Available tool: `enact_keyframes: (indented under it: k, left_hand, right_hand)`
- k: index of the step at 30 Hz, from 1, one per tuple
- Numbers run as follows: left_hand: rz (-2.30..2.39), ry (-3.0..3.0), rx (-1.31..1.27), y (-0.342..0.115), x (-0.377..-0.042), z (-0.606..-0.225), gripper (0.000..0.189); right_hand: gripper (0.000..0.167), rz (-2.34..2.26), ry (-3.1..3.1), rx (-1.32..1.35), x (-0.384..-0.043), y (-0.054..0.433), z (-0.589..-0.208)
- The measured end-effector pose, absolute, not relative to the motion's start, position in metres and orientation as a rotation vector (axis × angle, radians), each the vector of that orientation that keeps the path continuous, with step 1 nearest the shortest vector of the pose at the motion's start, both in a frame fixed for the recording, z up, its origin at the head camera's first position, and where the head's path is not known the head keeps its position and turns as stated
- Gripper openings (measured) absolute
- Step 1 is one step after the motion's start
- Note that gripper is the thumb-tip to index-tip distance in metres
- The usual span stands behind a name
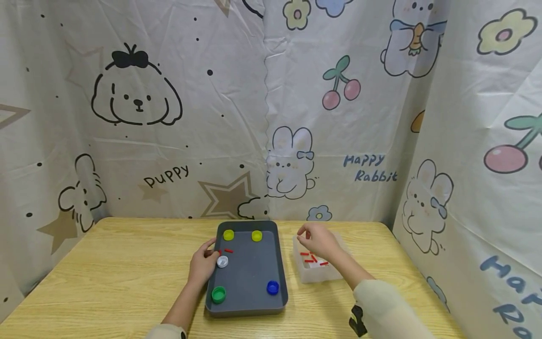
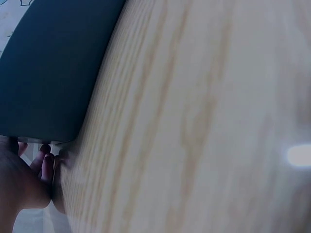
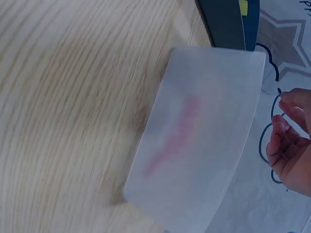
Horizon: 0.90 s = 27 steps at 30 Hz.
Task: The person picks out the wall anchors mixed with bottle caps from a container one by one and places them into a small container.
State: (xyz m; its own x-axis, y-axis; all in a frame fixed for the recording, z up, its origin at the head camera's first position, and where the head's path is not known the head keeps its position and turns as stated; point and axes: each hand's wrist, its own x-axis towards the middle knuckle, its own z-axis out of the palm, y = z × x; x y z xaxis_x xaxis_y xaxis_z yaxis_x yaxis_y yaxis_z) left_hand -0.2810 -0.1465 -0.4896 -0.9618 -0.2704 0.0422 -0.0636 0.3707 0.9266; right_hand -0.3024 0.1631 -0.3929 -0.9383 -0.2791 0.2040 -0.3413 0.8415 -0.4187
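Observation:
My left hand [image 1: 203,265] grips the left wall of a dark grey tray [image 1: 254,306], thumb over the rim and the other fingers outside. In the left wrist view the fingertips sit against the tray's lower edge. By the thumb lie a white bottle cap [image 1: 222,262] and short red sticks [image 1: 228,251], one partly hidden by the hand. My right hand [image 1: 320,241] hovers over a translucent white box [image 1: 315,278] holding several red sticks [image 1: 309,261]. In the right wrist view its fingers are loosely bent, thumb and index fingertips apart, nothing visible between them.
Two yellow caps, a left one [image 1: 228,235] and a right one [image 1: 256,236], sit at the tray's far end. Near its front corners are a green cap [image 1: 218,294] and a blue cap [image 1: 273,287]. A printed curtain [image 1: 228,141] hangs behind the wooden table [image 1: 127,273].

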Motion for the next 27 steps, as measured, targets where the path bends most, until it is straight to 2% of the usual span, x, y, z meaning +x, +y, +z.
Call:
enact_keyframes:
  k: [27]
  left_hand:
    - [-1.643, -2.432, 0.299, -0.148, -0.281, -0.489, 0.046]
  right_hand:
    - [0.014, 0.580, -2.850, 0.811, -0.307, 0.079, -0.400]
